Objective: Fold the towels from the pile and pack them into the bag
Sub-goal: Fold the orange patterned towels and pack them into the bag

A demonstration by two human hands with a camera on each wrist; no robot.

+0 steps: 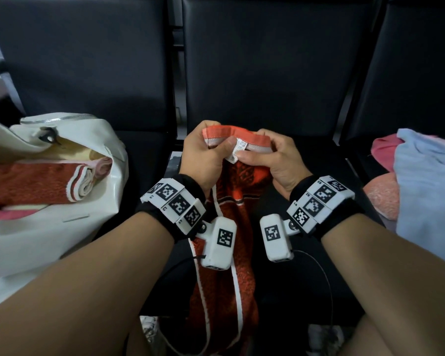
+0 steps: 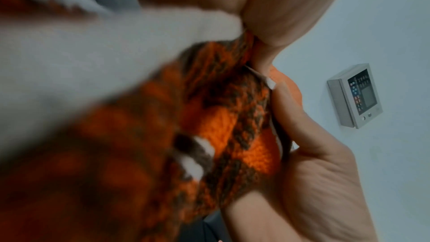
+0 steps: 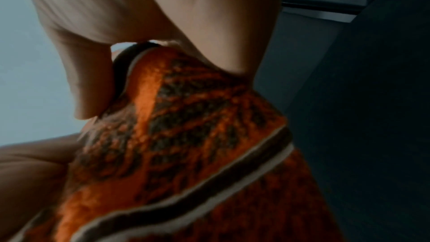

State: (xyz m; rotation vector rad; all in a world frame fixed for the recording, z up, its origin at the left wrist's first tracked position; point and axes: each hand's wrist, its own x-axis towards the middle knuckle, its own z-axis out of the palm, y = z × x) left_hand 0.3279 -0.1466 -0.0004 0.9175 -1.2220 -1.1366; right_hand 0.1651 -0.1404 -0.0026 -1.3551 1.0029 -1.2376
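An orange towel with dark pattern and white stripes hangs between my forearms over the black seat. My left hand and right hand both pinch its top hem close together, thumbs by a small white label. The wrist views show the same towel bunched against my palms. A white bag lies open on the left seat with a folded red towel inside. The pile of light blue and pink towels sits on the right seat.
Black padded seat backs stand ahead. A thin black cable loops below my right wrist. In the left wrist view a grey wall panel with a small screen is mounted on the pale wall.
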